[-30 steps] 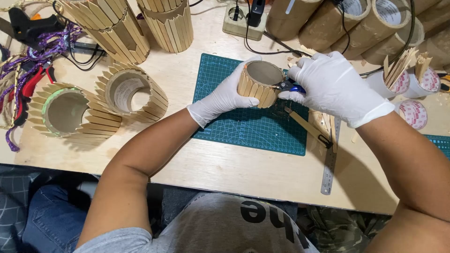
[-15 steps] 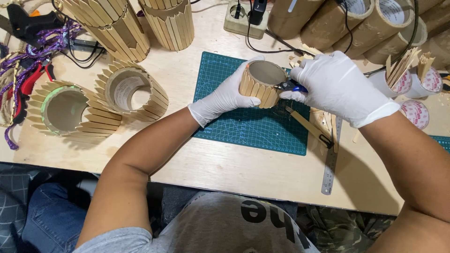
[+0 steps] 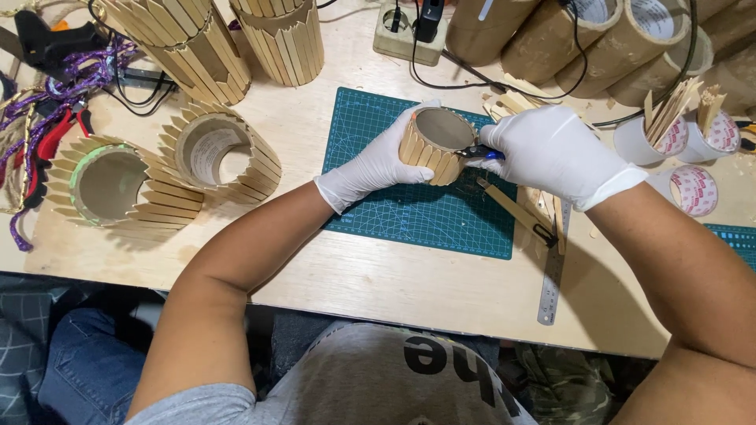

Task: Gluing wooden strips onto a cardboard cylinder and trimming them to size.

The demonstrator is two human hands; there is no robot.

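Nearest the table's front edge lies a steel ruler (image 3: 553,277), and just above it loose wooden sticks (image 3: 513,206) spill over the right edge of the green cutting mat (image 3: 409,212). Over the mat's upper right part, the left hand (image 3: 376,167) wraps around the stick-clad cardboard tube (image 3: 435,145), holding it off the surface, while the right hand (image 3: 555,151) is closed on a small blue-handled tool (image 3: 482,153) whose tip meets the tube's rim. With the tool working so near the left fingertips, a slip could nick the glove, and too much pressure might pry a glued stick loose or dent the rim. Farther back stand finished stick-covered tubes (image 3: 189,47), plain cardboard tubes (image 3: 551,39) and a power strip (image 3: 405,31) along the far edge. Compared with half a second earlier, both hands and the tube sit almost exactly as they did; only the view has shifted slightly.
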